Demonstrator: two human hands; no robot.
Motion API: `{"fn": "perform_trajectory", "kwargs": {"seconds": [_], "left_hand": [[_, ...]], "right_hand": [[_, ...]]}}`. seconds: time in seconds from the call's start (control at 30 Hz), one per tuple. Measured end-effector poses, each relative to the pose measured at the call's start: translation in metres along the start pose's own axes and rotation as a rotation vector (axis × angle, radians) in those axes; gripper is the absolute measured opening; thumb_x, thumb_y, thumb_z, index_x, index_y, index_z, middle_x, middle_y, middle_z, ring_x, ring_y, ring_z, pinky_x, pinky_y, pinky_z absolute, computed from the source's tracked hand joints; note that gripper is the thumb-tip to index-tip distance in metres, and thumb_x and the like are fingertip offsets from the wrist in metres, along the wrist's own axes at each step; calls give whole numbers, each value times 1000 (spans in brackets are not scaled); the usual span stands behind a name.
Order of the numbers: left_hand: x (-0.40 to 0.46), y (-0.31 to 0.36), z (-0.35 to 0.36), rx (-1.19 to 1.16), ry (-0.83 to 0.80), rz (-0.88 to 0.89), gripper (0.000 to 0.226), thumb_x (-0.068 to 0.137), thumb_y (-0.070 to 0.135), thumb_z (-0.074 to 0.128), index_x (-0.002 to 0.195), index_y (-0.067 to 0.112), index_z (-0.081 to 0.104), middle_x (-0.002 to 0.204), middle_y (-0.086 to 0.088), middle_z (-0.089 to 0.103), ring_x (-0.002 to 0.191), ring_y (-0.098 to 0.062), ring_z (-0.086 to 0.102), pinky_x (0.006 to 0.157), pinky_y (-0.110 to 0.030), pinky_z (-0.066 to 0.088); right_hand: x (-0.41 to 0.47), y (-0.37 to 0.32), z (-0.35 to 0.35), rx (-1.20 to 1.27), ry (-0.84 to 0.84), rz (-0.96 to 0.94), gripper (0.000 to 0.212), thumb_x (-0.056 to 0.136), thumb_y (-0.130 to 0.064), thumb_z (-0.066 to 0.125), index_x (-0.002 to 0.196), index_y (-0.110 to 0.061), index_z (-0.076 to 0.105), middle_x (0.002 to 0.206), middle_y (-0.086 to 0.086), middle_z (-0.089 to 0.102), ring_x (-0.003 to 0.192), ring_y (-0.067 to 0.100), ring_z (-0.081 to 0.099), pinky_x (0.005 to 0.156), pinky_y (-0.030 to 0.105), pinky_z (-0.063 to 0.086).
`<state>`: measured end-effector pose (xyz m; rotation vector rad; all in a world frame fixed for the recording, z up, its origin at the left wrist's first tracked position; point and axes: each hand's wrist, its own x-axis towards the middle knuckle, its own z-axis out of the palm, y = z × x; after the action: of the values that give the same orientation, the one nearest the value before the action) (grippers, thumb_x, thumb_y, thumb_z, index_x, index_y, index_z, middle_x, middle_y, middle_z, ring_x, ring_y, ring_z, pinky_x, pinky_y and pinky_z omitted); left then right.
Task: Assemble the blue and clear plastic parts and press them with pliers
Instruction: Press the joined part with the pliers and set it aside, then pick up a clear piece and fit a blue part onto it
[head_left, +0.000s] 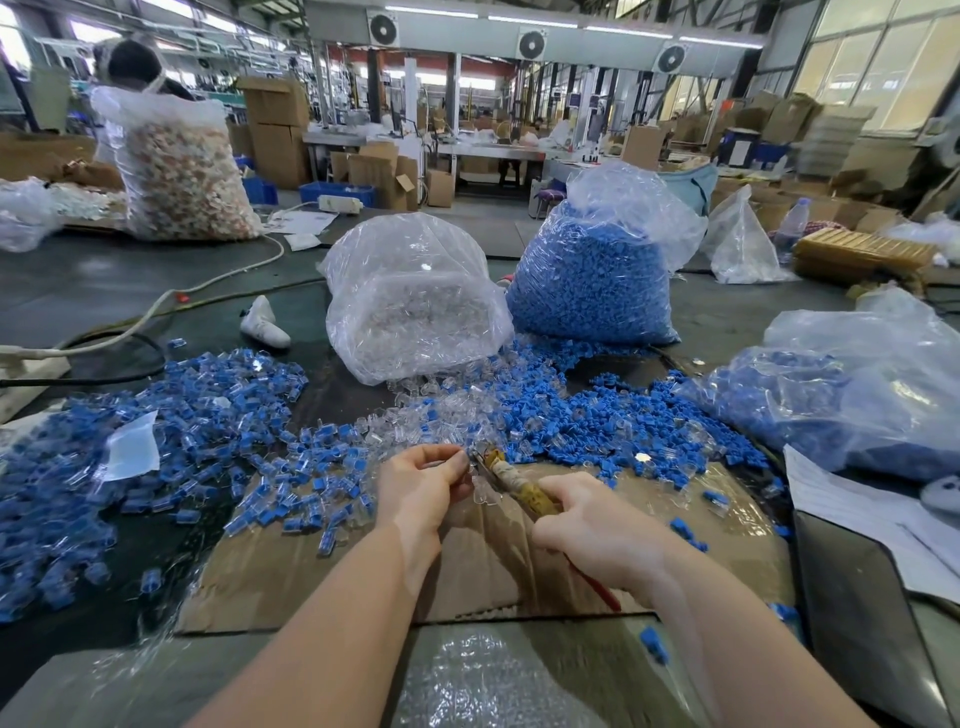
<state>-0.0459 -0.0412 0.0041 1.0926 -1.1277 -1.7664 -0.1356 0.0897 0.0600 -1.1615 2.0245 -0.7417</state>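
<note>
Clearly the work is small and fiddly. The left hand (423, 475) curls its fingertips together near the nose of the pliers (514, 480), pinching what seems to be a clear plastic part (480, 493), though the piece is too small and see-through to make out fully. The right hand (589, 525) is wrapped round the pliers' taped handles, its grip clamped on them; whether the tool's nose is closed on the piece cannot be told. Both hands hover over a sheet of cardboard (332, 571) lying on the counter (104, 280).

Loose blue parts (571, 421) and clear shells are strewn just beyond the hands, with already joined pieces (218, 415) heaped to the left. Behind stand a bag of clear parts (415, 306) and a bag of blue parts (592, 280).

Such pieces are likely very light and rigid, with smooth, somewhat slippery walls, so a fingertip pinch on the flat sides should hold better than a whole-hand grasp. Thin clear plastic may crack or whiten if squeezed too hard, so the pliers probably want a short, measured press, square across the joint. Being so light, a part could skitter away if nudged, or spring out of the tool's nose if caught off-centre. The pliers themselves look stiff and comparatively heavy; the taped handles give a sure hold.
</note>
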Motion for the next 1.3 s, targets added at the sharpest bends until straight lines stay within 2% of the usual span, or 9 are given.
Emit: {"fn": "perform_trajectory", "kwargs": {"seconds": [0.17, 0.27, 0.47, 0.6, 0.7, 0.77, 0.93, 1.07, 1.3], "left_hand": [[-4, -5, 0, -19, 2, 26, 19, 85, -8, 57, 77, 8, 64, 69, -9, 64, 46, -10, 60, 43, -21, 50], [-5, -10, 1, -2, -1, 53, 22, 86, -9, 57, 74, 9, 64, 65, -7, 62, 41, -4, 58, 40, -15, 45], [-2, -14, -1, 43, -3, 59, 11, 87, -4, 58, 86, 4, 65, 63, -5, 61, 44, -7, 58, 43, -16, 48], [-6, -15, 0, 107, -6, 81, 13, 88, -1, 57, 85, 9, 65, 67, -6, 61, 52, -12, 55, 48, -19, 49], [-12, -14, 0, 180, -23, 122, 13, 90, 1, 55, 88, 10, 65, 67, -5, 60, 52, -13, 53, 48, -23, 46], [-15, -12, -2, 309, -12, 234, 13, 91, 5, 55, 86, 13, 65, 68, 0, 61, 54, -12, 53, 47, -22, 45], [-17, -3, -20, 771, 102, 598, 14, 93, 17, 54, 104, 20, 63, 86, 9, 62, 70, 0, 55, 56, -12, 41], [-9, 7, -40, 981, 237, 690, 15, 92, 22, 56, 104, 21, 65, 90, 4, 66, 76, -10, 56, 62, -27, 49], [9, 20, -69, 1371, 368, 739, 19, 93, 22, 53, 106, 21, 67, 96, -1, 64, 91, -23, 50, 75, -33, 33]], "right_hand": [[1, 5, 1, 73, 62, -7, 29, 72, 2, 60, 96, -15, 62, 89, 4, 67, 70, 14, 63, 58, 25, 49], [1, 8, 0, 78, 18, -1, 35, 72, 3, 59, 101, -16, 63, 93, 3, 65, 66, 7, 61, 52, 17, 48], [-2, 12, -13, 60, -51, 45, 23, 70, 6, 51, 91, 3, 59, 86, 12, 58, 71, 22, 55, 63, 32, 45], [4, 11, -13, -43, 119, 13, 15, 78, 2, 50, 77, -12, 55, 76, 3, 52, 59, 15, 46, 50, 24, 36], [18, 21, -10, -367, 359, 60, 29, 86, -9, 49, 112, -17, 56, 106, 6, 56, 101, 23, 51, 85, 34, 44], [23, 29, -10, -543, 468, 146, 41, 89, -21, 51, 129, -21, 45, 121, 9, 49, 117, 28, 41, 99, 41, 37], [33, 51, -8, -752, 560, 251, 58, 88, -51, 54, 137, -26, 34, 131, 11, 41, 125, 29, 36, 100, 44, 32], [35, 61, -6, -738, 602, 271, 60, 90, -55, 48, 140, -27, 32, 132, 10, 41, 125, 29, 35, 100, 42, 32], [34, 63, -3, -789, 613, 240, 62, 92, -55, 44, 144, -28, 26, 139, 10, 39, 129, 29, 34, 103, 43, 31]]}}
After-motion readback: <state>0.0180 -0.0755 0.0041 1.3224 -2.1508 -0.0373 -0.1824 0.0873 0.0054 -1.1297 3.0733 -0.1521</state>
